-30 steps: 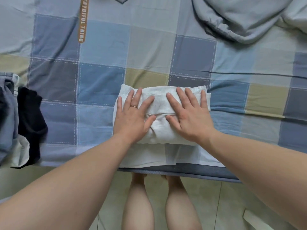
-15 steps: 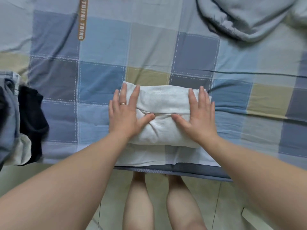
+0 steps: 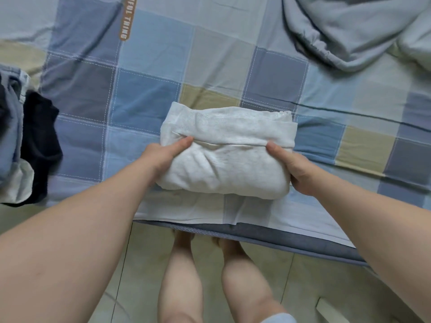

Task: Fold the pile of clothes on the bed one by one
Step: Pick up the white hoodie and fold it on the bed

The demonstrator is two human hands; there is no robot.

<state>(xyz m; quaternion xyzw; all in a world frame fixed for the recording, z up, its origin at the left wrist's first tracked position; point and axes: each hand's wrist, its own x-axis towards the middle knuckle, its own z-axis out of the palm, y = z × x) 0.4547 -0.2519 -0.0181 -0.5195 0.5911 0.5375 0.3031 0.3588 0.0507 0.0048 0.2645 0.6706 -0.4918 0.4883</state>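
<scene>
A folded white garment (image 3: 227,151) lies as a thick bundle near the front edge of the bed. My left hand (image 3: 163,157) grips its left end, thumb on top and fingers hidden underneath. My right hand (image 3: 291,167) grips its right end the same way, thumb on top. At the far left edge sits a pile of clothes (image 3: 21,145), dark navy, blue and white pieces. A pale blue-grey garment (image 3: 354,31) lies crumpled at the top right.
The bed is covered with a checked blue, grey and beige sheet (image 3: 149,99) carrying an orange label strip (image 3: 126,19). Its front edge (image 3: 256,231) runs just below the bundle. Beyond it are the tiled floor (image 3: 303,287) and my bare legs.
Both hands left the top of the bundle, where they pressed flat, and slid to its two ends. They now grip the ends with thumbs on top.
</scene>
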